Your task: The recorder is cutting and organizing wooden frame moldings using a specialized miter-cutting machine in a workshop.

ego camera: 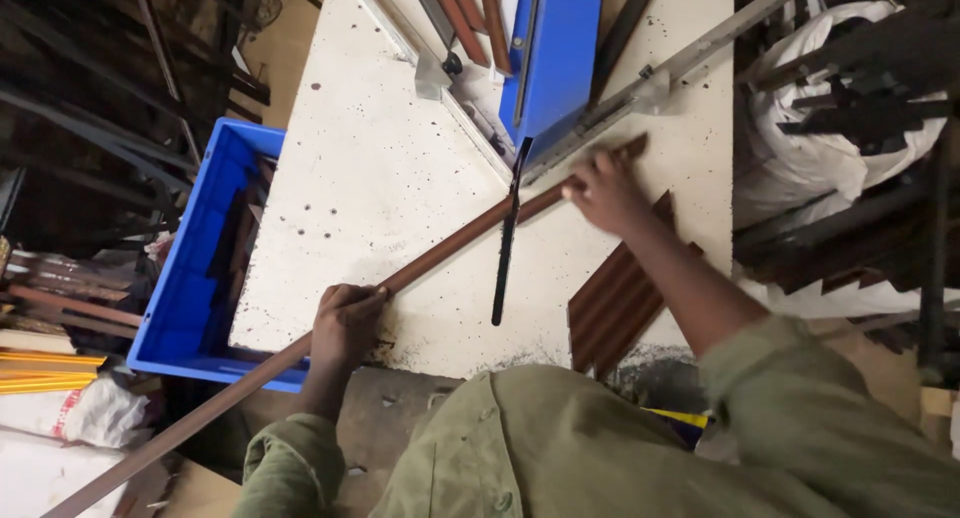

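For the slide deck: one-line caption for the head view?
Both hands press a long brown moulding strip across a white table under a blue cutter.

— What is sitting left of the white table (380, 178)?
— A blue crate (190, 278) is holding dark strips.
— And right?
— Short brown pieces (615, 303) are lying stacked at the edge; a white sack (800, 148) is leaning beyond.

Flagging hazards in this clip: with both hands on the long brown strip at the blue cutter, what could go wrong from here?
1. The right hand presses the brown strip close beside the black lever and the blue cutter; fingers could get caught.
2. The strip overhangs the white table far past the left hand, so it may sag or swing and skew the cut.
3. Cut pieces lie at the table's edge near the right forearm and could be knocked off.
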